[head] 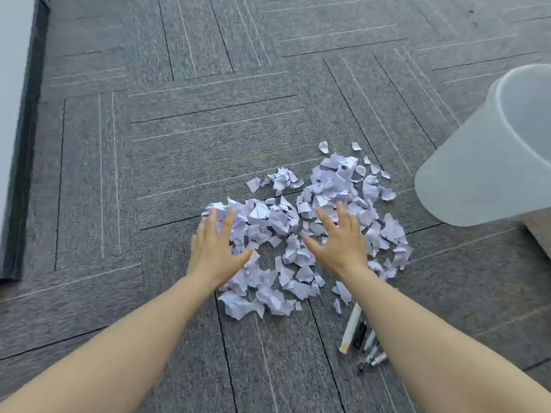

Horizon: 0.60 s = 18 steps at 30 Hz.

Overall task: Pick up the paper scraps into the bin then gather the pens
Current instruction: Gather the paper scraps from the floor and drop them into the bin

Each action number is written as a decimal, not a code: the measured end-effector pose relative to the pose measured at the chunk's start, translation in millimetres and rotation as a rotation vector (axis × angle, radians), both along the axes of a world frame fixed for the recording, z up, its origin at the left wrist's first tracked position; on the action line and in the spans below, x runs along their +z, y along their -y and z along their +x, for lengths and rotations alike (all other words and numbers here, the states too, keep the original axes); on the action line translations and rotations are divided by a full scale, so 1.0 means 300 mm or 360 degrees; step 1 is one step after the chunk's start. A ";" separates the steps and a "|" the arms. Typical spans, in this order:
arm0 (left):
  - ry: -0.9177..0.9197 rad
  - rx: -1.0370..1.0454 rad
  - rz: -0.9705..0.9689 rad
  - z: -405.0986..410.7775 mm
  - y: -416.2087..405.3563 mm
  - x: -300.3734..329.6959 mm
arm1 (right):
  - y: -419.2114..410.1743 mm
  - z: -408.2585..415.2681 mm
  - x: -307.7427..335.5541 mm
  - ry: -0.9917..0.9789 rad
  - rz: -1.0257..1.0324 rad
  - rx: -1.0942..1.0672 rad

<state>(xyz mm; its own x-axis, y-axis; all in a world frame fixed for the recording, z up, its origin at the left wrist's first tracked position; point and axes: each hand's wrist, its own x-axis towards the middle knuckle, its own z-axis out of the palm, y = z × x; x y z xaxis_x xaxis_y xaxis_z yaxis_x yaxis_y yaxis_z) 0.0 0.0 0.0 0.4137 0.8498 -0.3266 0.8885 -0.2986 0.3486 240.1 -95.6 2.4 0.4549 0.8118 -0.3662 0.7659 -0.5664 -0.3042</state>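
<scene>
A spread of torn white paper scraps (277, 222) lies on the grey carpet in the middle of the view. My left hand (216, 244) rests flat on the left edge of the pile, fingers apart, holding nothing. My right hand (338, 241) hovers palm down over the pile's right half, fingers spread. A translucent white bin (477, 162) stands at the right, just beyond the scraps. Several pens (362, 338) lie bunched on the carpet under my right forearm, partly hidden by it.
Grey carpet tiles (179, 144) with thin line patterns cover the floor. A dark baseboard (28, 144) and a pale wall run along the left edge. A beige object (541, 234) peeks out below the bin at the right.
</scene>
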 end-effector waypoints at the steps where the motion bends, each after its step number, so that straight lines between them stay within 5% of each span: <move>1: -0.0032 0.0049 -0.0024 0.000 -0.012 -0.035 | -0.014 0.005 -0.027 0.0032 -0.0039 -0.0014; 7: 0.0071 0.0363 -0.0083 0.067 -0.073 -0.172 | -0.104 0.052 -0.159 0.0050 -0.0049 -0.0288; 18: 0.0091 -0.0182 0.0557 0.169 -0.056 -0.226 | -0.150 -0.097 -0.219 0.0300 0.0460 0.0517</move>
<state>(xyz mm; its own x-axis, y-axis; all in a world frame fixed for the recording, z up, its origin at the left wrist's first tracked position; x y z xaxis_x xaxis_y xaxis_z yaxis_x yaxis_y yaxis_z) 50.8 16.8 -67.7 0.5217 0.8531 0.0019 0.8245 -0.5048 0.2559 211.0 -50.7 -63.4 0.1976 0.9795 -0.0397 0.9465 -0.2011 -0.2524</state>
